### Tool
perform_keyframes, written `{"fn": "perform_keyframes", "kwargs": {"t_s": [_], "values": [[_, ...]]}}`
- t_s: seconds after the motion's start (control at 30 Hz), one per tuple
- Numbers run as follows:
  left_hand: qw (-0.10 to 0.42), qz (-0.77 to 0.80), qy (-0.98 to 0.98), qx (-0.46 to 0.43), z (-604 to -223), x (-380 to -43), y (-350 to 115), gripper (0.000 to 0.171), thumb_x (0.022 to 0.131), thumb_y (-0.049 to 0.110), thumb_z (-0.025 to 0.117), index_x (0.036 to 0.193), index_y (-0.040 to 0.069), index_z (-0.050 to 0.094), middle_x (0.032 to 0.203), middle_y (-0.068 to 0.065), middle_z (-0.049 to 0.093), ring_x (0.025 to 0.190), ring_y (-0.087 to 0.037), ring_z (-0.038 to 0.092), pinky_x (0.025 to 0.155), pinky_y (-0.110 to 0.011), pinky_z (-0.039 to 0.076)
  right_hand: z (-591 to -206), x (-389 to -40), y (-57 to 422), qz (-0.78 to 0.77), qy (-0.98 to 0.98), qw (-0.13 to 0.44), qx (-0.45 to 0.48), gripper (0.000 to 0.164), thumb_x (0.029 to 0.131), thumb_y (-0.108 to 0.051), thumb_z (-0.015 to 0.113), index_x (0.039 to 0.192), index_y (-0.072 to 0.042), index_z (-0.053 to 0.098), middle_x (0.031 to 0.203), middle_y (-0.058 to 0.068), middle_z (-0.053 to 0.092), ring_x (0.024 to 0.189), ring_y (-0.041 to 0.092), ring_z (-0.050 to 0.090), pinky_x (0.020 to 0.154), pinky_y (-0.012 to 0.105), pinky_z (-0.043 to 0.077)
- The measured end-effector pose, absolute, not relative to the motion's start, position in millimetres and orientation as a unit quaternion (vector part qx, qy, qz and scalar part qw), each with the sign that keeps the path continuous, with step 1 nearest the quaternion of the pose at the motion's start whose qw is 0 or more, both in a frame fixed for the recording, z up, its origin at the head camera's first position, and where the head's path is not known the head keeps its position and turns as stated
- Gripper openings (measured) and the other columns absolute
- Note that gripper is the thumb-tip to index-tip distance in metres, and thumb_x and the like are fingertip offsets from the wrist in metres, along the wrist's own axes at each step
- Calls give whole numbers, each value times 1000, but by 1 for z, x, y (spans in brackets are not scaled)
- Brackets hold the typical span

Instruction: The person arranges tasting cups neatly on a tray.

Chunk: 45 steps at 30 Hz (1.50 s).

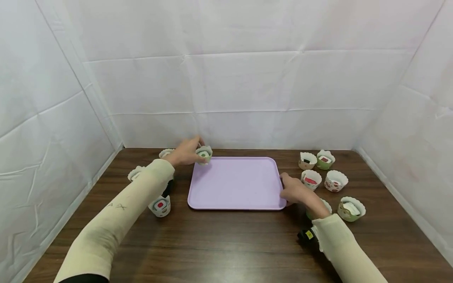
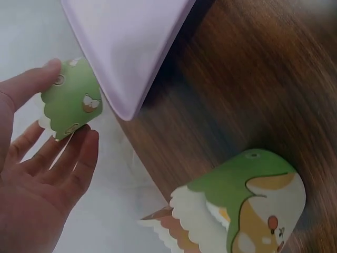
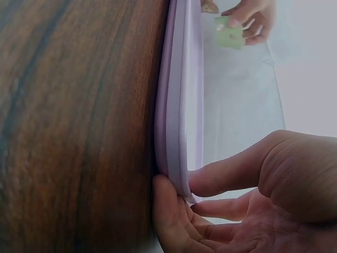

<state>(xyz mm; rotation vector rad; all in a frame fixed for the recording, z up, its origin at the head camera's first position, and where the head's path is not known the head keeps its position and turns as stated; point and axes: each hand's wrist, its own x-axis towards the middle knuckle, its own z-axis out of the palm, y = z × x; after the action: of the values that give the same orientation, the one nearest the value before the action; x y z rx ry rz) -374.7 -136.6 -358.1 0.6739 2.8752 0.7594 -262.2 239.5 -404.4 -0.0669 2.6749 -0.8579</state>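
Observation:
A green paper muffin cup [image 1: 204, 154] is pinched by my left hand [image 1: 185, 152] above the far left corner of a lilac tray [image 1: 233, 184]. In the left wrist view, the thumb presses one side of that cup [image 2: 76, 105] and the fingers support the other. At the tray's right side, my right hand [image 1: 296, 189] grips the rim near the front corner. The right wrist view shows its thumb on top of the tray's rim [image 3: 176, 132] and fingers beneath. A pale item with a green centre sits inside the held cup.
Paper cups stand left of the tray, including one with a red-centred item [image 1: 161, 206] and others partly behind my left arm. Several more, such as a red-patterned cup [image 1: 336, 181] and a green cup [image 1: 351, 209], stand at right. White sheeting [image 1: 240, 86] surrounds the wooden table [image 1: 219, 243].

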Motion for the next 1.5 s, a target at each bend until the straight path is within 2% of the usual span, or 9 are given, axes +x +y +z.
{"fn": "perform_keyframes", "kwargs": {"t_s": [0.43,0.9,1.5], "values": [[74,232,943,225,-368,-375,-128,62,89,17,81,137,-2,47,145,-25,54,137,-41,50,117,-51,46,-405,-262,241,-296,940,167,-28,66,89,4,57,149,11,30,134,38,51,93,30,65,61,32,66],[63,206,948,235,-378,-379,-130,62,90,16,80,139,-4,48,142,-25,58,133,-40,53,116,-50,47,-404,-262,239,-290,942,165,-32,66,89,4,56,149,11,30,134,37,53,93,30,65,59,31,64],[92,193,950,225,-374,-375,-128,66,91,13,77,147,0,43,147,-25,53,136,-39,51,116,-50,46,-405,-262,237,-284,945,158,-31,66,89,4,54,150,12,31,135,37,53,95,30,65,58,30,63]]}}
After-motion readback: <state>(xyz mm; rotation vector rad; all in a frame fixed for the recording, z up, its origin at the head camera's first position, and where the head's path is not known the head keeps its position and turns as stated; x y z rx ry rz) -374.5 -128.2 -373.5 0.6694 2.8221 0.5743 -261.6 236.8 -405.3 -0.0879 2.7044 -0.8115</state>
